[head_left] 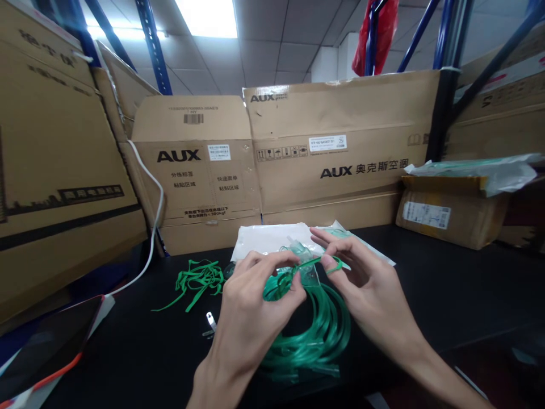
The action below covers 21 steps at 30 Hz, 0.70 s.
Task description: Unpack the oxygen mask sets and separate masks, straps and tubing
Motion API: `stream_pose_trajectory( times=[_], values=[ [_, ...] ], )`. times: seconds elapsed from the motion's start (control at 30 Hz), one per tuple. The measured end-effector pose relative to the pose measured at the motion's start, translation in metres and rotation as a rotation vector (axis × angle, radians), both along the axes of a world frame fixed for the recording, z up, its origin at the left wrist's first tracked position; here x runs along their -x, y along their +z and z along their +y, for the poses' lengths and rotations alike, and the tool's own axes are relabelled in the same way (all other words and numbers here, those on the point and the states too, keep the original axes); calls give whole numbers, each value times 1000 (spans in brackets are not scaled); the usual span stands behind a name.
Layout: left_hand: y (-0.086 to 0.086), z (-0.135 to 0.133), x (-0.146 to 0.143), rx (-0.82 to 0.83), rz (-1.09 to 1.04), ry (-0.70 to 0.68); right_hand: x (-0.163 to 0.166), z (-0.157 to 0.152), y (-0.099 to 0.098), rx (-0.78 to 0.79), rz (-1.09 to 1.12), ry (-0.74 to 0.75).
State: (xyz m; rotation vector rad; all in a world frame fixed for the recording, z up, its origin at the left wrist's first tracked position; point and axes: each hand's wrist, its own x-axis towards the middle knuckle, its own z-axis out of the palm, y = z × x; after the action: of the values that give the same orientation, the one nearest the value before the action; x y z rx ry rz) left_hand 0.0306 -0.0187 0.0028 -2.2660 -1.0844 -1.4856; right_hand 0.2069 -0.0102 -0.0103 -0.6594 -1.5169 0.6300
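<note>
A thin green strap [310,262] runs between my two hands, above a coil of clear green tubing [326,332]. My left hand [259,295] pinches its left part between thumb and fingertips. My right hand [361,272] grips the other part, where a loop of the strap curls over the thumb. Partly hidden behind the fingers is a clear greenish plastic piece [300,250]. To the left lies a tangled pile of green straps [200,278]. A small shiny metal piece [210,322] sits beside my left wrist.
White plastic packaging [272,236] lies behind the hands on the black table [443,289]. Large cardboard panels [340,142] stand along the back. A small carton [447,213] is at right, with packets on top. A phone or tablet [51,338] with a white cable [157,210] is at left.
</note>
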Motion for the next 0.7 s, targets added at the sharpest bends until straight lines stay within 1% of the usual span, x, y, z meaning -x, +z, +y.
stream_pose_trajectory(
  times=[0.07, 0.17, 0.2, 0.27, 0.37, 0.47, 0.53, 0.6, 0.7],
  values=[
    [0, 0, 1, 29, -30, -22, -1, -2, 2, -27, -82, 4],
    [0, 3, 6, 123, -91, -53, -7, -6, 7, -84, -295, 62],
    [1, 4, 7, 151, -112, -62, -9, -7, 9, -87, -325, 82],
    [1, 5, 10, 194, -145, -78, -12, -7, 12, -48, -268, 109],
    [2, 6, 11, 234, -182, -126, -10, 0, 10, 89, -129, 108],
    [1, 6, 8, 320, -223, -197, -3, 10, 4, 196, -92, 106],
    [0, 7, 7, 405, -231, -211, 0, 17, 1, 192, -83, 102],
    [-1, 9, 10, 473, -199, -196, -2, 23, -1, 150, -94, 62],
    [-2, 14, 23, 506, -92, -134, -13, 32, 0, 101, -87, -25]
  ],
)
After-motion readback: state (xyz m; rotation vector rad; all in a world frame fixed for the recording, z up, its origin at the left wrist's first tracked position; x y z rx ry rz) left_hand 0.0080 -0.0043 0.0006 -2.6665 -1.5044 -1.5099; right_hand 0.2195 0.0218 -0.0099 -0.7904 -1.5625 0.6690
